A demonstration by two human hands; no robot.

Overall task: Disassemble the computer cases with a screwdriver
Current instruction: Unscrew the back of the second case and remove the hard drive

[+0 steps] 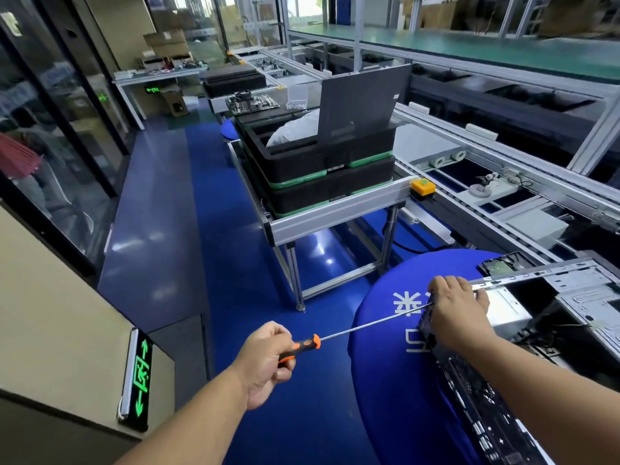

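An open grey computer case (550,317) lies on a round table with a blue cloth (396,330) at the lower right. My right hand (458,310) grips the case's near upper corner, fingers over the metal edge. My left hand (268,360) is shut on the orange-and-black handle of a long screwdriver (352,327). Its thin steel shaft runs up and right to the rear panel of the case, where the tip is hidden beside my right hand. A hard drive (500,265) lies on the cloth behind the case.
Ahead stands an aluminium-frame bench (335,213) holding stacked black trays (318,176) and an upright grey side panel (359,102). A conveyor line (503,182) runs along the right. A motherboard (251,102) sits farther back. Blue floor lies to the left, beside glass walls.
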